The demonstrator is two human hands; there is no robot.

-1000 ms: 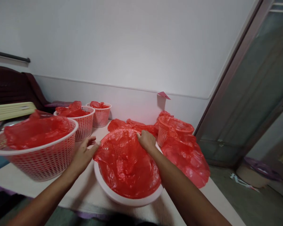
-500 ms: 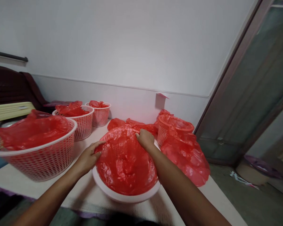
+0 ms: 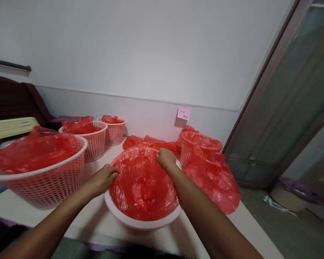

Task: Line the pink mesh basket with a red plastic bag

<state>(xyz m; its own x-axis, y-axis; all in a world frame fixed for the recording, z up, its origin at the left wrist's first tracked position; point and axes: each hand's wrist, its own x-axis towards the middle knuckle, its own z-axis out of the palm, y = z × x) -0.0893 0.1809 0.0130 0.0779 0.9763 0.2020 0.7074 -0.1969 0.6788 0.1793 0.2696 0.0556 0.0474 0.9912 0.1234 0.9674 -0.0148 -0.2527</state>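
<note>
In front of me a white plastic basket [image 3: 143, 225] is lined with a thin red plastic bag [image 3: 143, 190]. The bag lies over the far part of the rim and slumps in folds inside. My left hand [image 3: 105, 178] is closed on the bag and rim at the left side, thumb inside. At the far right of the rim my right hand [image 3: 166, 158] is closed over the bag's edge, its fingertips partly hidden. Just behind it stands another basket [image 3: 186, 151] with a red bag [image 3: 213, 183] draped over it and spilling onto the table.
Several white baskets holding red bags stand at left, the nearest basket [image 3: 51, 187] being largest. More red plastic [image 3: 148, 141] lies by the wall. A pink note [image 3: 184, 113] is stuck there. A glass door [image 3: 283, 108] and a bin [image 3: 291, 196] are at right.
My left hand has shifted slightly left and closed more on the rim. The basket's near rim has risen a little. The pink note has swung down flat, showing its writing.
</note>
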